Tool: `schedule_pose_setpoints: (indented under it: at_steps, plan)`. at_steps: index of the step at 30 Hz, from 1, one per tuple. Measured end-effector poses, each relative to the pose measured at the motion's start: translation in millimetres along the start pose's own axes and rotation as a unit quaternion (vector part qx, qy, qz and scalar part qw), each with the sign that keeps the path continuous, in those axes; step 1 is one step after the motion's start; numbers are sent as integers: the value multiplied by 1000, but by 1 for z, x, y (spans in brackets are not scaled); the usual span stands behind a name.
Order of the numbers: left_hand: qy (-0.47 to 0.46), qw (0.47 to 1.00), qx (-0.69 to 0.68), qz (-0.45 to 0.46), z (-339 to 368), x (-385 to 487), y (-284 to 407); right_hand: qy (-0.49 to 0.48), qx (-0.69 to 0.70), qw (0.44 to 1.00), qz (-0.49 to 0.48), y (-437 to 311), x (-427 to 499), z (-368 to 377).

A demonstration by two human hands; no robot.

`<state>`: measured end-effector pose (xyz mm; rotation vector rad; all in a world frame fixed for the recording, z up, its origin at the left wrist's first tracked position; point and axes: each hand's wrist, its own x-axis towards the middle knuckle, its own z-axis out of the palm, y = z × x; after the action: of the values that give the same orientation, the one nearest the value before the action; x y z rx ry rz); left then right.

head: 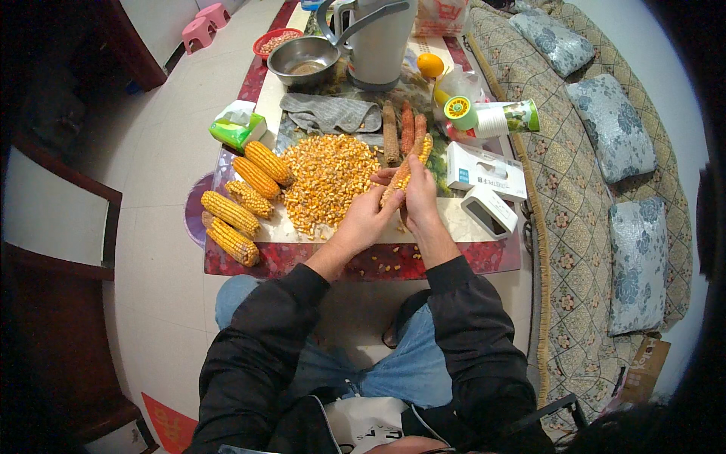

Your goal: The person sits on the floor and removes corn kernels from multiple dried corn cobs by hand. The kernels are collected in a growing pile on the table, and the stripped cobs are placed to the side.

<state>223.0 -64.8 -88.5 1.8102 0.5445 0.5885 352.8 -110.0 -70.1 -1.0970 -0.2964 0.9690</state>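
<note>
Both of my hands grip one partly shelled corn cob [404, 173], tilted over the table's right middle. My left hand [366, 211] holds its lower end and my right hand [421, 192] its middle; yellow kernels remain along part of it. Left of my hands spreads a pile of loose corn kernels [326, 181]. Several unshelled ears of corn [229, 213] lie at the table's left side. Beyond my hands lie bare cobs, one brown [390, 133] and reddish ones [408, 127]. A few stray kernels [397, 267] dot the near red edge.
A grey cloth [332, 112], steel bowl [303, 61] and large kettle [379, 45] stand beyond the pile. A tissue pack [238, 129] is at left. White box [485, 170], white device [489, 211], paper cups [492, 120] and an orange [430, 65] are at right, beside the sofa [573, 244].
</note>
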Motion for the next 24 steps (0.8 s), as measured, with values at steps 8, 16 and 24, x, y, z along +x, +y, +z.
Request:
schedule_pose_setpoints:
  at_steps: [8,16,24]
  plan:
    - [8,992,122,-18,0,0,-5,65,-1,998,-25,11,-4,5]
    - [16,982,-50,-179,-6,5,-4,-28,-39,997,-66,14,-2,-1]
    - [-7,987,-95,-131,4,2,-11,9,-6,999,-34,10,-1,2]
